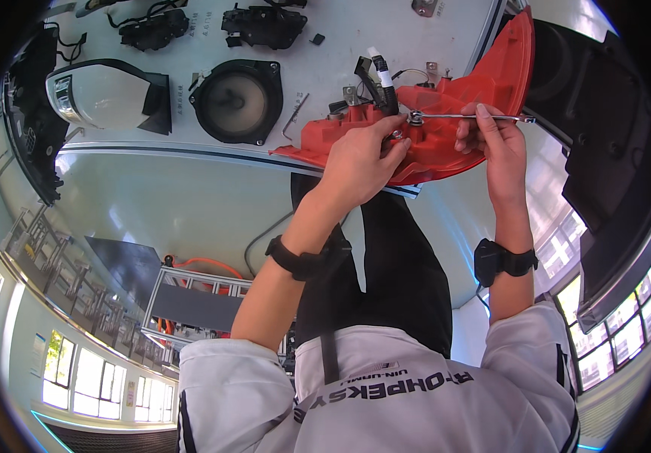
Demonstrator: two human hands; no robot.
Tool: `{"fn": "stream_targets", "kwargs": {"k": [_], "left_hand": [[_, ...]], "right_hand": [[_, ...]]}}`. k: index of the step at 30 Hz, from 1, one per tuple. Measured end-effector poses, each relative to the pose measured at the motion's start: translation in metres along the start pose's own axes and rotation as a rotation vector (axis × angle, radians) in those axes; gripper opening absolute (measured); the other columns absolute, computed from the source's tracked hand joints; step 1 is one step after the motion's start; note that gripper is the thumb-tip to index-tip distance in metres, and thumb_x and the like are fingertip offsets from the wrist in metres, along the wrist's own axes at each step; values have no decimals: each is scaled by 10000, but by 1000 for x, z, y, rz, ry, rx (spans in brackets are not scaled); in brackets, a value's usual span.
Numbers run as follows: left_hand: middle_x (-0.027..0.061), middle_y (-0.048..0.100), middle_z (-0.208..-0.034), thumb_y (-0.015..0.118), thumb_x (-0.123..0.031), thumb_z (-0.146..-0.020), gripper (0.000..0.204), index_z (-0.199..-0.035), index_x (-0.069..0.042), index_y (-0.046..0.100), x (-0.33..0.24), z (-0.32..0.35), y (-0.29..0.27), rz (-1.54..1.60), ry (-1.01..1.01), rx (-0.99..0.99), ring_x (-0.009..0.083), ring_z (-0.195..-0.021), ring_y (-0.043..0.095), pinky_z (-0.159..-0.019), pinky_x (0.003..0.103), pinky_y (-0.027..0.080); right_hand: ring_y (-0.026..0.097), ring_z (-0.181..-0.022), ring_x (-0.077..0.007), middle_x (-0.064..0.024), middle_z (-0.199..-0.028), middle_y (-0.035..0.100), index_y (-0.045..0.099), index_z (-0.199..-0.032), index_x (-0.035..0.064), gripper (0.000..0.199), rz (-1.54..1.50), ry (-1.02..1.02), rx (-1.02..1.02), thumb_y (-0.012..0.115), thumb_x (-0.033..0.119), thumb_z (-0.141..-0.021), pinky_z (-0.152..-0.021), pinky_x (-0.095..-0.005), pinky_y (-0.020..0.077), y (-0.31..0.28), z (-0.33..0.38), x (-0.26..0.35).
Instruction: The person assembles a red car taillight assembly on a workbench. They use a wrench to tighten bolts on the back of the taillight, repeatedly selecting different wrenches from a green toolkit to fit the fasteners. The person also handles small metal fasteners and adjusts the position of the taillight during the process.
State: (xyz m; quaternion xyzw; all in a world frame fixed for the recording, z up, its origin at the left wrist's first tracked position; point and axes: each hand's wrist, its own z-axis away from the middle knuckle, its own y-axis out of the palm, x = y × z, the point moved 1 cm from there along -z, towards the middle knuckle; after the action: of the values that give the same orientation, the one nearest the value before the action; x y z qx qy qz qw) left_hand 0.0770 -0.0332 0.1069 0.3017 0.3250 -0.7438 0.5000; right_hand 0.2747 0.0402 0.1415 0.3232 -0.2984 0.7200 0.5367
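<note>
A red car tail-light housing (318, 137) lies at the table's front edge, its back with sockets and studs facing up. My right hand (495, 140) pinches the shaft of a slim silver wrench (446, 116), closed on it from the right. The wrench's left end sits at a metal fastener on the housing. My left hand (363, 155) rests over the housing beside that end, thumb and forefinger curled close around a small shiny piece that I cannot make out. Just above the fingers stands a black wiring connector (386, 79) with white tape and a white tip.
Left of the housing on the white table (182, 140) lie an L-shaped hex key (295, 115), a round speaker (236, 102) and a white mirror cover (106, 98). Black mechanisms (263, 27) are farther back. A large black panel (597, 113) stands at the right.
</note>
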Motion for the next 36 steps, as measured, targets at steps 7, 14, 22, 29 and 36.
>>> {"fn": "stream_targets", "kwargs": {"k": [7,14,22,29,36], "left_hand": [[88,541,-714,629,-231,-919,417,-1296,-62,576,5,-3,1,36,-7,38,176,-638,515,-643,339,440],[66,546,-714,625,-196,-925,451,-1335,-40,523,8,-7,1,125,-35,90,155,-652,511,-656,321,442],[120,616,-738,621,-218,-890,441,-1284,-40,532,8,-17,1,188,-68,142,268,-672,592,-666,379,459],[127,625,-763,625,-110,-855,450,-1290,-65,522,12,-16,0,293,-10,157,284,-711,622,-669,369,469],[145,645,-782,615,-128,-879,453,-1315,-65,510,17,-17,12,380,8,86,294,-721,632,-686,376,476]], "right_hand": [[619,-678,-113,-45,-796,660,650,-1028,-1,301,80,12,19,518,269,-1014,-643,-230,479,4,7,-1],[608,-710,-98,-53,-826,656,635,-1057,-13,271,76,-2,-39,518,228,-1015,-658,-225,475,19,28,-2],[658,-680,-147,-95,-809,667,632,-1020,-6,141,302,-167,20,664,29,-887,-592,-281,509,59,42,9],[661,-637,-230,-109,-798,668,641,-1008,26,220,474,-295,79,680,-29,-798,-546,-307,494,74,38,2],[661,-650,-235,-116,-804,671,664,-983,17,148,488,-371,-62,697,49,-842,-568,-293,502,65,25,14]]}}
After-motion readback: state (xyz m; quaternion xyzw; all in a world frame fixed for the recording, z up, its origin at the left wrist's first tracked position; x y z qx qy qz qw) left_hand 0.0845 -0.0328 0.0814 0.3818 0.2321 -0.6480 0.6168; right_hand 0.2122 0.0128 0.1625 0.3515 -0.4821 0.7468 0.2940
